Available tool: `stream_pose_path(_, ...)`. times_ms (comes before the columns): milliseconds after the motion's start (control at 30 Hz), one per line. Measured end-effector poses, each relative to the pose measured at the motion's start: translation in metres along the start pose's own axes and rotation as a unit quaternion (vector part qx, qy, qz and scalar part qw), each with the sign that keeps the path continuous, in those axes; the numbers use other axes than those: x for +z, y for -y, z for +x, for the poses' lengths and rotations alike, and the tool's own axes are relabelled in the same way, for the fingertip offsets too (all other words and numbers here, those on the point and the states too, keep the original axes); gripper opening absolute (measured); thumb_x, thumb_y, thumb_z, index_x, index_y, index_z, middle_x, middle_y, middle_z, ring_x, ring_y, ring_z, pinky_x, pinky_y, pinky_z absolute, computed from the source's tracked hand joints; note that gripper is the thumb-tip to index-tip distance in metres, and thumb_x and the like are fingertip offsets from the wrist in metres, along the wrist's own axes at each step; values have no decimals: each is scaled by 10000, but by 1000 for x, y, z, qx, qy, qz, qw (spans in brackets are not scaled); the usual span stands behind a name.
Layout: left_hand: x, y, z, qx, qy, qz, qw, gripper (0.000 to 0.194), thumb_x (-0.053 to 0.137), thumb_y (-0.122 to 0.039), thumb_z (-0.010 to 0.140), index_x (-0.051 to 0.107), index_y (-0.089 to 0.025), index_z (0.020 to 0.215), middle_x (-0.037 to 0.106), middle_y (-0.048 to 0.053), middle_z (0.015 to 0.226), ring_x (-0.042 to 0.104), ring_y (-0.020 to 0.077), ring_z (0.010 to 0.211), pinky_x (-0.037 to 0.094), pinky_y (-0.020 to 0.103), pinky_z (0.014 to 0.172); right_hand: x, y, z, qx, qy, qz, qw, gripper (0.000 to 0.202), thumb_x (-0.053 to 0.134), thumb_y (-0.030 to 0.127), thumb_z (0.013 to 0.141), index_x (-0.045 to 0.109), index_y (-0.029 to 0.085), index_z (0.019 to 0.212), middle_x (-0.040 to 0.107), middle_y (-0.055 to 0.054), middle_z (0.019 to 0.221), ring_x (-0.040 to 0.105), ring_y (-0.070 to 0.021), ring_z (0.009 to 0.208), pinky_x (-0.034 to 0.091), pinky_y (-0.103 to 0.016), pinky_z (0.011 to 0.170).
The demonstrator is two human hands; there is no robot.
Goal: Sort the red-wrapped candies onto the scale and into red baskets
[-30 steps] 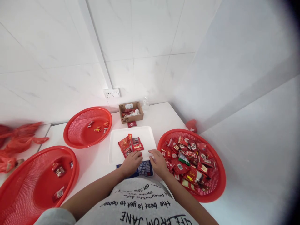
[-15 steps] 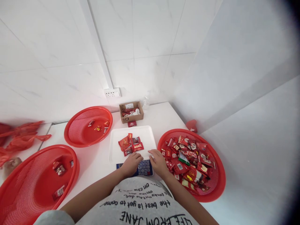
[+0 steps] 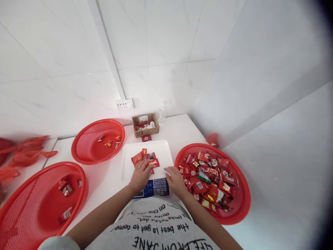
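A white scale tray (image 3: 128, 156) carries a small pile of red packets (image 3: 137, 158). My left hand (image 3: 141, 175) reaches over the tray's front edge, fingers apart, its fingertips at the pile's near side and partly covering it. At the tray's front right corner rests my right hand (image 3: 176, 180), fingers apart, with nothing visible in it. Below the tray, between my hands, shows the blue keypad (image 3: 158, 186) of the scale. A red basket (image 3: 244, 194) heaped with red packets, one of them green and white, stands right of my right hand.
Behind the tray stands a cardboard box (image 3: 152, 131) with packets inside and a red packet (image 3: 146, 138) before it. Two red baskets (image 3: 88, 158) (image 3: 26, 198) at the left hold a few packets. Red plastic bags (image 3: 26, 152) lie far left.
My left hand has moved up and left from the keypad onto the tray, reaching the packets. The other person's hand at the far left is gone from view. My right hand stays put.
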State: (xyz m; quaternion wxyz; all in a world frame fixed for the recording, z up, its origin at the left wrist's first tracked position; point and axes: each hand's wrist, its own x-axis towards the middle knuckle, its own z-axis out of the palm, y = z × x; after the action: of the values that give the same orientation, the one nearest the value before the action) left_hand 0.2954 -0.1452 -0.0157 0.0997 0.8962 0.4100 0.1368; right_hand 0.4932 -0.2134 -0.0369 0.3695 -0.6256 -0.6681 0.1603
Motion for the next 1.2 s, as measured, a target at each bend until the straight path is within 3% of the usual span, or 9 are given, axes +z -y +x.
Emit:
stream_pose_path(133, 4, 4, 17, -141, -23, -25, 989, 620, 449, -457, 837, 296, -175, 1369, 262, 154, 1451, 204, 302, 1341, 246, 514, 1043, 1, -1, 0, -5, 1, -1, 1000, 276, 435, 170, 814, 614, 203, 1022, 642, -74, 981, 555, -207, 966, 459, -406, 882)
stream_pose_path(267, 14, -4, 40, -240, 32, -19, 970, 672, 361, -562, 837, 241, -218, 1401, 198, 166, 1477, 161, 355, 1345, 176, 607, 1012, 2, -1, -1, -11, 1, -8, 1000, 276, 434, 170, 818, 616, 203, 1023, 644, -77, 978, 554, -212, 969, 458, -410, 882)
stream_pose_path(400, 25, -7, 47, -204, 54, 47, 976, 654, 342, -569, 837, 284, -227, 1392, 187, 137, 1487, 122, 338, 1358, 75, 613, 1030, 2, 0, -1, -17, 2, -12, 1000, 271, 441, 150, 810, 615, 190, 1014, 646, -75, 970, 557, -202, 960, 461, -394, 882)
stream_pose_path(533, 27, 3, 43, -132, 44, 83, 987, 622, 303, -547, 858, 304, -221, 1388, 223, 98, 1482, 120, 301, 1364, 48, 582, 1054, 2, -1, -1, -23, 5, -21, 1000, 270, 432, 146, 815, 613, 186, 1012, 645, -76, 971, 556, -206, 961, 459, -397, 886)
stream_pose_path(833, -4, 41, 41, 81, 106, 69, 989, 608, 403, -524, 841, 321, -250, 1377, 322, 69, 1446, 178, 259, 1352, 80, 496, 1087, 2, 0, -1, -15, 12, -22, 1000, 272, 430, 145, 813, 617, 181, 1007, 647, -80, 971, 551, -211, 962, 459, -404, 883)
stream_pose_path(900, -3, 36, 40, 67, 98, 67, 991, 616, 411, -536, 833, 312, -269, 1379, 318, 76, 1446, 169, 268, 1353, 75, 520, 1077, 1, 0, 0, -11, 17, -18, 1000, 273, 427, 142, 812, 615, 174, 1008, 646, -83, 969, 549, -211, 959, 458, -405, 878)
stream_pose_path(1067, 17, 6, 40, -114, 53, 84, 988, 640, 335, -596, 834, 284, -283, 1390, 216, 111, 1483, 120, 334, 1357, 101, 606, 1023, 0, 3, 0, -10, 17, -2, 1000, 281, 422, 148, 811, 619, 183, 1010, 643, -84, 967, 549, -209, 955, 450, -407, 877)
stream_pose_path(1133, 22, 1, 41, -128, 45, 94, 986, 631, 318, -599, 837, 316, -274, 1378, 217, 115, 1482, 117, 337, 1358, 86, 610, 1023, 0, 3, 0, -11, 18, -1, 1000, 284, 418, 148, 813, 620, 186, 1008, 644, -84, 964, 550, -209, 954, 450, -405, 875)
stream_pose_path(1200, 24, 3, 40, -100, 40, 103, 989, 598, 330, -581, 842, 359, -279, 1357, 232, 104, 1479, 122, 327, 1359, 70, 597, 1035, -1, 4, 0, -11, 20, -3, 1000, 283, 415, 148, 815, 619, 184, 1008, 644, -83, 961, 550, -207, 950, 449, -402, 876)
